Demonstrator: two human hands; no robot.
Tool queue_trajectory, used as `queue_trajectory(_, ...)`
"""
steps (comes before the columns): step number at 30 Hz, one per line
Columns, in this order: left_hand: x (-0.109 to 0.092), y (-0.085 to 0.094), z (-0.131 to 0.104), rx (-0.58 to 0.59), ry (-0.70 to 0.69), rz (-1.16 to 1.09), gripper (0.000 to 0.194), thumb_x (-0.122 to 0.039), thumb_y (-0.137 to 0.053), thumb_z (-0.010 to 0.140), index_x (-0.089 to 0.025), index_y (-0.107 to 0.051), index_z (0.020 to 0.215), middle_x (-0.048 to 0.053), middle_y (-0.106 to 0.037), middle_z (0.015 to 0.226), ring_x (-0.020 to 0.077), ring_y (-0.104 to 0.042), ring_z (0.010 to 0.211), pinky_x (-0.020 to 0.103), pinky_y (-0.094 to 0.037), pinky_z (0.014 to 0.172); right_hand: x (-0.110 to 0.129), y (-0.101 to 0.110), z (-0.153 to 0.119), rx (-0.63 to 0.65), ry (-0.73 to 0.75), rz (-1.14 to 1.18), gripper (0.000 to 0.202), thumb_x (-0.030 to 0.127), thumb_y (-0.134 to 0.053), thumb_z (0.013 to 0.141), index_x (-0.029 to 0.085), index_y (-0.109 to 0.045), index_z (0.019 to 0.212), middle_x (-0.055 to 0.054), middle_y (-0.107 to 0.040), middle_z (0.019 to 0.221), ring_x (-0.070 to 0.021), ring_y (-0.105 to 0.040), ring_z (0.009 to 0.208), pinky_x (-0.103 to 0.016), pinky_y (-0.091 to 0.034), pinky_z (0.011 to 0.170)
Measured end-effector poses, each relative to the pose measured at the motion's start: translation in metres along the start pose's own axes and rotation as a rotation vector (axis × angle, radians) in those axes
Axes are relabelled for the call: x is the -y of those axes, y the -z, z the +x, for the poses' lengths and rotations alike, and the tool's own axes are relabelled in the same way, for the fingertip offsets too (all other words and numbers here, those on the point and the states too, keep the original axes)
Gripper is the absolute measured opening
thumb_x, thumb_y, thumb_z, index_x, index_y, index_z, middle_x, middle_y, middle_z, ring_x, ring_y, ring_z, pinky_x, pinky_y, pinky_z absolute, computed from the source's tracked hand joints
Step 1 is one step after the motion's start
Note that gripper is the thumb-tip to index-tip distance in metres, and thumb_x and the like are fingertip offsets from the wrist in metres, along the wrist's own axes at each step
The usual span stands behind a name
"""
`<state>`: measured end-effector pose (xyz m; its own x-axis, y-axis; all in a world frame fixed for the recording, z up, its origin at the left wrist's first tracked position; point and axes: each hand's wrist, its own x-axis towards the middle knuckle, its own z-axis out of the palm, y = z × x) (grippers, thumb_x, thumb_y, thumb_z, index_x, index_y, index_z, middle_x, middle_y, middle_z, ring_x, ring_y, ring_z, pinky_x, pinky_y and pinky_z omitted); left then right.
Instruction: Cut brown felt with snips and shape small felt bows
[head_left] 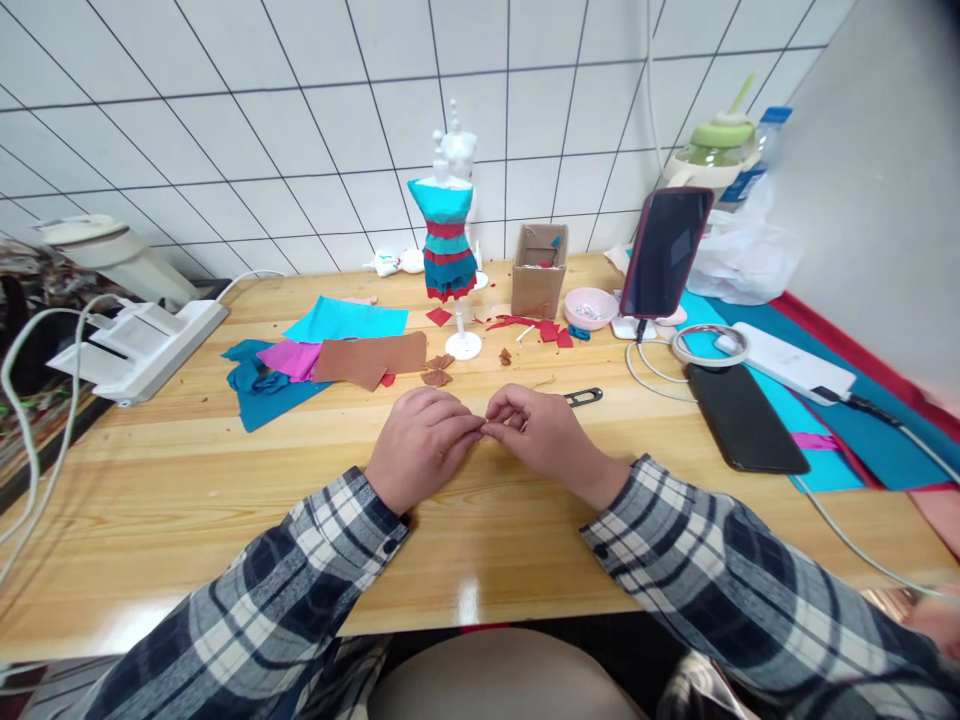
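Note:
Over the middle of the wooden table, my left hand [426, 440] and my right hand [546, 438] meet at the fingertips. Both are closed in a pinch, and whatever lies between the fingers is too small to make out. Just behind my right hand is a small black tool [585, 397] with a slotted handle. A small white mannequin on a stand [463, 346] wears a turquoise, red and blue dress [448, 240]. Brown cloth [375, 356], turquoise cloth [346, 320] and magenta cloth [289, 359] lie to the left behind my left hand.
A cardboard box [538, 272] and a pink bowl [591, 308] stand at the back. Right of them are an upright phone [667, 253], a black phone [744, 418], a white power bank [791, 362] and cables. A white power strip [141, 350] is at the left.

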<state>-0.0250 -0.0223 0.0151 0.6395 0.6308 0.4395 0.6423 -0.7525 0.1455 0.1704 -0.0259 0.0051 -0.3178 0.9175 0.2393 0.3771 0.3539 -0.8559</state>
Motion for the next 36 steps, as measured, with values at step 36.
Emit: queue_trajectory(36, -0.002, -0.009, -0.002, 0.127, 0.564, -0.643, 0.018, -0.036, -0.064, 0.080, -0.020, -0.072, 0.085, 0.001, -0.075, 0.083, 0.0177, -0.068, 0.076, 0.028, -0.052, 0.074, -0.007, 0.006, 0.004, 0.090, 0.119, -0.104, 0.009, 0.015, -0.062, 0.079, 0.020, -0.065, 0.086, -0.001, -0.068, 0.086, -0.0117, -0.062, 0.070, -0.023, -0.048, 0.065)
